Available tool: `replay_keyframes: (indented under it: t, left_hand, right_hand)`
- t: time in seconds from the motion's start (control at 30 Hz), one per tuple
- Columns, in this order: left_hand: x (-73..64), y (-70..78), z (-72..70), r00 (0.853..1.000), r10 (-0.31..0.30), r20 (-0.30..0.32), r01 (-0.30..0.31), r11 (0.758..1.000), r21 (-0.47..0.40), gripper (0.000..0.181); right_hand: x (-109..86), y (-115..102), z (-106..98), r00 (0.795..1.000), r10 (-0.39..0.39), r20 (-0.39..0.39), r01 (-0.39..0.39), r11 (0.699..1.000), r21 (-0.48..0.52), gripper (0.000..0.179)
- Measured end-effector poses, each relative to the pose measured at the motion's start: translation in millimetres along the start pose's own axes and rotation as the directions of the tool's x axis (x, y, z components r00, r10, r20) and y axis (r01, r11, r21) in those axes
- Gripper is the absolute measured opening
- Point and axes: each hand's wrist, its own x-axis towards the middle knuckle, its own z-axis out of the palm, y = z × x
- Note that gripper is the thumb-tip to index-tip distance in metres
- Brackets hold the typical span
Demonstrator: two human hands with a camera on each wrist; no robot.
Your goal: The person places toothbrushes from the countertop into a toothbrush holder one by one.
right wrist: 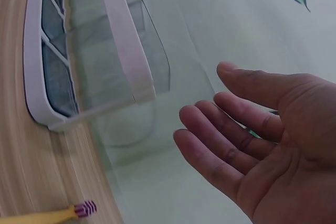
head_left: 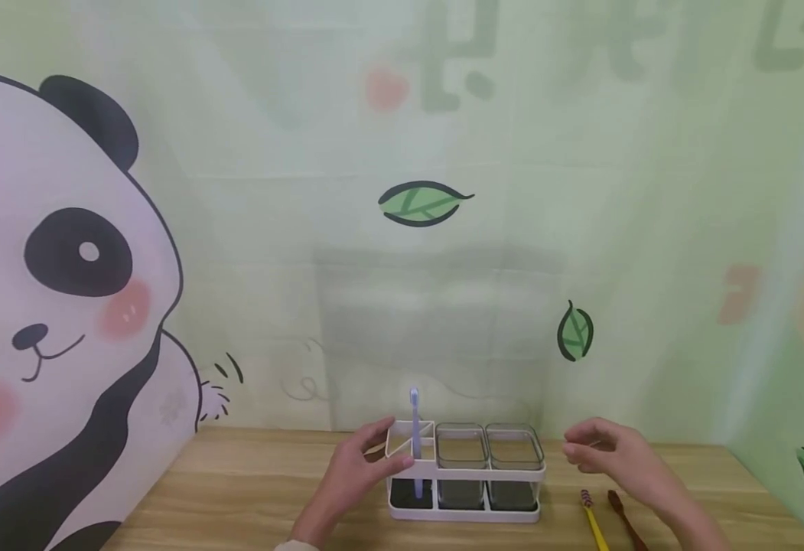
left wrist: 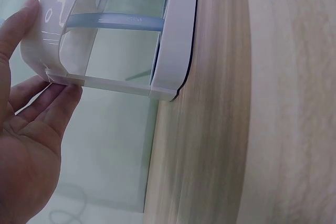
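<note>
A white toothbrush holder (head_left: pixel 465 516) stands on the wooden table, with a light blue toothbrush (head_left: pixel 416 440) upright in its left compartment. Two clear cups, a middle cup (head_left: pixel 461 462) and a right cup (head_left: pixel 515 462), sit in its other places. My left hand (head_left: pixel 353 468) grips the holder's left end; in the left wrist view the thumb lies on the front of the upper white band (left wrist: pixel 50 30) and the fingers touch its side. Off the holder's right end, my right hand (head_left: pixel 625 461) hovers with relaxed, slightly bent fingers and holds nothing, as the right wrist view confirms.
A yellow toothbrush (head_left: pixel 594 523) and a brown toothbrush (head_left: pixel 625 519) lie on the table (head_left: pixel 236 490) below my right hand. Behind the table hangs a pale green backdrop (head_left: pixel 264 229) printed with a panda and leaves.
</note>
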Motion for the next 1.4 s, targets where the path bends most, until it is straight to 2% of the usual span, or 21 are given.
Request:
replay_keyframes:
  t: [0.27, 0.53, 0.67, 0.87, 1.1, 1.27, 1.4]
  left_hand:
    - [1.0, -0.6, -0.3, 1.0, -0.001, 0.003, 0.001, 1.0, 0.02, 0.073]
    - [1.5, -1.8, -1.0, 1.0, -0.006, 0.001, 0.005, 0.999, 0.039, 0.075]
    - [2.3, -3.6, -1.0, 1.0, -0.013, 0.006, 0.012, 0.999, 0.047, 0.076]
    - [3.0, -4.6, -0.7, 1.0, -0.011, 0.006, 0.011, 0.999, 0.048, 0.076]
    - [3.3, -3.8, 0.2, 1.0, -0.022, 0.006, 0.022, 0.998, 0.053, 0.076]
    - [3.2, -3.6, 0.8, 1.0, -0.026, 0.007, 0.025, 0.999, 0.036, 0.077]
    - [2.8, -5.1, 0.6, 1.0, -0.023, 0.007, 0.023, 0.999, 0.033, 0.077]
  right_hand:
    - [-2.0, 13.8, -17.2, 0.998, 0.063, 0.005, -0.063, 0.998, -0.002, 0.037]
    - [-3.2, 29.4, -32.0, 0.991, 0.097, 0.09, -0.099, 0.995, 0.009, 0.04]
    - [-5.2, 36.2, -37.2, 0.986, 0.113, 0.126, -0.115, 0.993, 0.005, 0.036]
    - [-4.9, 47.7, -43.9, 0.969, 0.192, 0.153, -0.191, 0.981, -0.025, 0.031]
    - [-10.4, 64.9, -51.3, 0.964, 0.179, 0.196, -0.18, 0.984, -0.012, 0.021]
    - [-14.2, 71.9, -52.0, 0.967, 0.166, 0.191, -0.166, 0.986, -0.012, 0.03]
    - [-15.8, 74.6, -51.3, 0.964, 0.2, 0.174, -0.195, 0.98, -0.048, 0.034]
